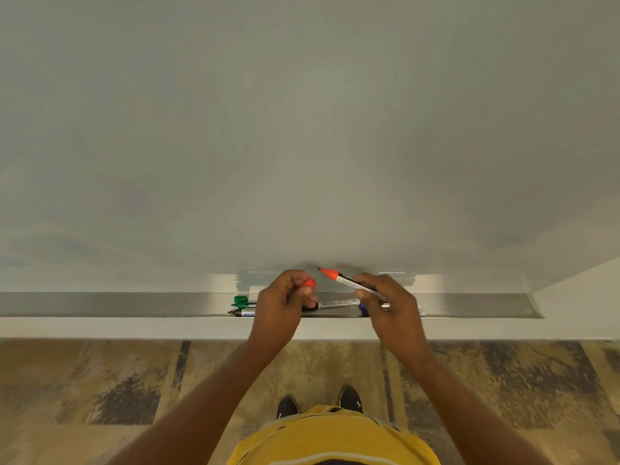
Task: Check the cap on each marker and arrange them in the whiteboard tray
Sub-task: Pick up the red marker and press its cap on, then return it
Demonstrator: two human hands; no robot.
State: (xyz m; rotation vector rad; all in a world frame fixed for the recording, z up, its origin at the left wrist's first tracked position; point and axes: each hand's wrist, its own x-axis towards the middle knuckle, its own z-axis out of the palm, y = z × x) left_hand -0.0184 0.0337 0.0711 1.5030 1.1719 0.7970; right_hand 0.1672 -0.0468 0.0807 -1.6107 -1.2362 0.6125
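Note:
My right hand [387, 305] holds a red marker [347, 281] above the tray, uncapped, its tip pointing up and left. Its red cap [309, 283] sits pinched in the fingers of my left hand [285, 302], a short gap from the tip. In the metal whiteboard tray [134, 305] lie a green-capped marker [243, 301], a black-capped marker [240, 312] in front of it, and another marker [337, 303] with a white barrel between my hands. A blue piece [361, 307] shows under my right hand; the rest of it is hidden.
The whiteboard [302, 129] fills the upper view, with a wall edge [577, 290] at the right end of the tray. Below the tray's white front ledge [167, 327] is a patterned floor [100, 391], with my shoes [350, 399] close to the wall.

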